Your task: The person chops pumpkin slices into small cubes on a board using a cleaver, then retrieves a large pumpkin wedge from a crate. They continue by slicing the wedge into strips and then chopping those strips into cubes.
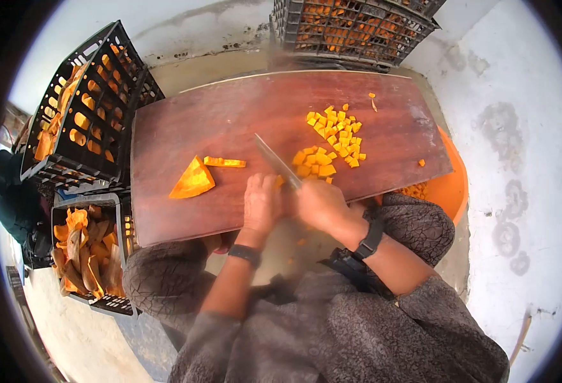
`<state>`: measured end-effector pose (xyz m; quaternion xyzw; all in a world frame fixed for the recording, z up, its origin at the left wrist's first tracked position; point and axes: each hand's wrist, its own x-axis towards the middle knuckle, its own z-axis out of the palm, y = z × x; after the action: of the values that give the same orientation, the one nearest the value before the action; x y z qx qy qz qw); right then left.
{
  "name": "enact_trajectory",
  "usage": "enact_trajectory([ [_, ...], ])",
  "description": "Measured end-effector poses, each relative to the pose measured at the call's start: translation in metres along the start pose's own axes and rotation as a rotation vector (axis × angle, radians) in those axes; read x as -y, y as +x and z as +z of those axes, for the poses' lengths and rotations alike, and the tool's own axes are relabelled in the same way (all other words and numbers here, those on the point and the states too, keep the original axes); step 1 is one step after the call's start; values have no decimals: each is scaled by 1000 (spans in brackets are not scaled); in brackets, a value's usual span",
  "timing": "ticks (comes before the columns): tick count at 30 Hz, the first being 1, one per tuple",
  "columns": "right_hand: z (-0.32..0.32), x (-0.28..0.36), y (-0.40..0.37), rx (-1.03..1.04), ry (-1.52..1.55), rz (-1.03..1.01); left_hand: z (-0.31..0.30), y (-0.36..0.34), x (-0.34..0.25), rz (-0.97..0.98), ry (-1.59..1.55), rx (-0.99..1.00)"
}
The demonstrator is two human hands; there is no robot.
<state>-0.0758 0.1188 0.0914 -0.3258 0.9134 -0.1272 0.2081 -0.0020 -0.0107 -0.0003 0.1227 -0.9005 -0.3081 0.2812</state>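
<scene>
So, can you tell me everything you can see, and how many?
board: one, reddish-brown, middle
knife: one, grey blade, in the right hand
wedge: one, orange, board's left
strip: one, orange, beside the wedge
cubes: many, orange-yellow, board's right
chunks: several, orange, near the knife
crates: at least three, black, left and back, holding orange pieces
basin: one, orange, under the board's right end
walls: white, back and right
left hand: one, bare, board's near edge
right hand: one, bare, around the knife
wristbands: two, black, on the wrists
</scene>
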Motion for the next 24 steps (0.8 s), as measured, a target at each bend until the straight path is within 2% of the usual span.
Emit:
enact_trajectory([
  [2,9,-2,7,-38,-1,-43,4,-3,6,16,-1,5],
  [4,10,-4,13,-81,76,27,4,-5,9,41,-4,18],
  [7,7,-10,9,-155,196,8,1,-4,4,52,-14,-31],
  [10,-5,-18,1,-99,213,-6,-20,-5,-5,40,-24,-52],
  [12,-15,-15,-8,-110,219,18,-34,-7,-12,-66,71,97],
  [15,-23,-9,-21,-134,214,8,-34,-11,-12,-108,72,165],
  [19,-17,-4,-28,-142,129,-48,-26,-11,-11,-130,76,158],
  [21,-15,-3,-29,-125,111,-55,-22,-8,-7,-9,38,104],
  [24,-15,-2,-28,-107,76,-49,-16,-6,-7,-8,69,86],
])
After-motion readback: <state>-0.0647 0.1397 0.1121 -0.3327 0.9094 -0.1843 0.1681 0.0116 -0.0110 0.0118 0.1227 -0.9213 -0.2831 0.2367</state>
